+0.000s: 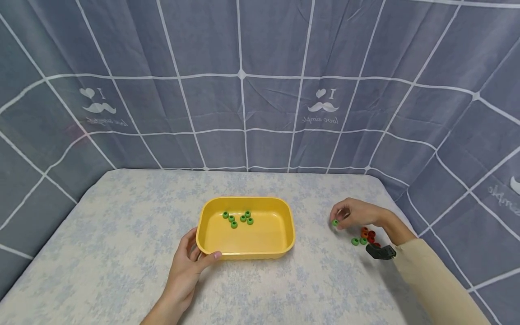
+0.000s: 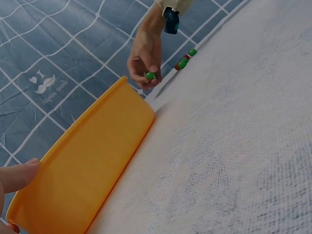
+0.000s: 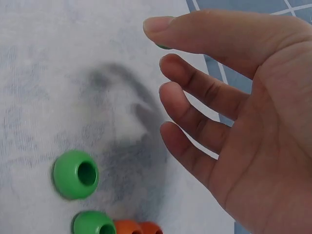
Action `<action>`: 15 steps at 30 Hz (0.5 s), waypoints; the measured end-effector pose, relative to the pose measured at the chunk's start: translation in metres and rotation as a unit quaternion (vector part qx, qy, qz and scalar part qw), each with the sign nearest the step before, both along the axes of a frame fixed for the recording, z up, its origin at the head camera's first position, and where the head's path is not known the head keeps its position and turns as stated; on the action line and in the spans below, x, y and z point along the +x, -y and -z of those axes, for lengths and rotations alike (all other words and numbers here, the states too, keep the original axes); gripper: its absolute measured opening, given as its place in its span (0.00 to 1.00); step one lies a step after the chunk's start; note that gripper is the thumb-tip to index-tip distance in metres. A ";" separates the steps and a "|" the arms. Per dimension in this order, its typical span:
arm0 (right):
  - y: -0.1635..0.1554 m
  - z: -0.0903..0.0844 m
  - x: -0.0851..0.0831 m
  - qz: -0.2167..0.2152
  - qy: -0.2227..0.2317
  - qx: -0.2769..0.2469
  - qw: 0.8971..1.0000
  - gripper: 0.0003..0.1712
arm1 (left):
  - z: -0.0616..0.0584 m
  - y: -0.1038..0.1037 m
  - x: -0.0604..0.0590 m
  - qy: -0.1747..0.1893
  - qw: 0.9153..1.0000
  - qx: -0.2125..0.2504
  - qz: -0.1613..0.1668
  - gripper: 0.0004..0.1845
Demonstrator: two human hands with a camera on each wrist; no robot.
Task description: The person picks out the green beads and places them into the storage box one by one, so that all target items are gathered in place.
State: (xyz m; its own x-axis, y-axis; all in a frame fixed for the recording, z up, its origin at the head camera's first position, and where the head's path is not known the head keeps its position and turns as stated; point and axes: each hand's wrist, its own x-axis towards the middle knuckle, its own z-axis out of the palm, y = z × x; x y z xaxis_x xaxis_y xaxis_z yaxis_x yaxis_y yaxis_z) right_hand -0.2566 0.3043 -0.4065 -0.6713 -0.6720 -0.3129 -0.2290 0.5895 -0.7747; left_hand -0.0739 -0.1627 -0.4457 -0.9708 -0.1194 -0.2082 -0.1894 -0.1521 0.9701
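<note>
Curtain: one blue-gray curtain [image 1: 211,104] with white lines goes around the back and sides. The back part has two mustache pictures, each with one heart over it.
Table: one table [image 1: 122,253], with a white cloth that has pale blue patches.
Tray: one yellow tray [image 1: 260,246], sitting on the table near the middle.
Green beads in the tray: six green beads [image 1: 234,224], all in the back half. Three are in a group on the left, and three are in a group just to their right.
Left hand: the left hand [image 1: 184,268] grips the tray at its near left corner, with the thumb over the rim.
Right hand: the right hand [image 1: 359,212] pinches one green bead [image 1: 335,223] with its fingertips, to the right of the tray and well apart from it.
Bead pile: near the right hand, on the table, are two loose green beads [image 1: 359,241], two orange beads [image 1: 364,232] and some red beads [image 1: 371,234]. Part of the pile is hidden, so I cannot tell how many red ones.
All the green: nine that I can see.
Sleeve: one cream sleeve [image 1: 434,280] on the right arm.
Wrist: one black thing [image 1: 380,252] hangs by the right wrist.
</note>
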 end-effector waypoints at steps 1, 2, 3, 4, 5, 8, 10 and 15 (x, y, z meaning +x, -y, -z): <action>0.002 0.000 -0.001 0.000 0.000 0.000 1.000 0.09 | 0.000 0.000 0.000 0.001 1.000 0.000 0.000 0.55; 0.004 0.000 -0.002 -0.001 0.000 -0.001 1.000 0.09 | 0.000 0.000 0.000 0.001 1.000 0.000 0.001 0.55; 0.006 0.000 -0.003 -0.002 0.001 -0.004 1.000 0.09 | 0.000 0.001 0.000 0.001 1.000 0.000 0.001 0.55; 0.007 0.000 -0.004 -0.002 0.003 -0.006 1.000 0.09 | 0.000 0.001 0.000 0.000 1.000 0.000 0.001 0.55; 0.009 0.001 -0.004 -0.001 0.005 -0.008 1.000 0.09 | 0.001 0.001 0.000 -0.001 1.000 0.000 0.002 0.55; 0.014 0.001 -0.007 0.003 0.012 -0.017 1.000 0.10 | 0.001 0.000 0.000 -0.003 1.000 0.003 0.003 0.55; 0.018 0.000 -0.008 0.006 0.013 -0.018 1.000 0.10 | 0.001 0.000 -0.001 -0.003 1.000 0.003 0.003 0.56; 0.028 -0.006 -0.013 0.005 0.005 -0.019 1.000 0.09 | 0.000 0.000 -0.002 -0.001 1.000 0.005 0.002 0.56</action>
State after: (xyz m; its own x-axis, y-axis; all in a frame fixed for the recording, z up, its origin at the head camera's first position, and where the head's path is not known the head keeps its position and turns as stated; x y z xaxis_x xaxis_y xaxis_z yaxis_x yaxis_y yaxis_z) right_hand -0.2693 0.2768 -0.4009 -0.6752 -0.6768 -0.2934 -0.2153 0.5612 -0.7992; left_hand -0.0756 -0.1623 -0.4460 -0.9718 -0.1137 -0.2066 -0.1871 -0.1616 0.9690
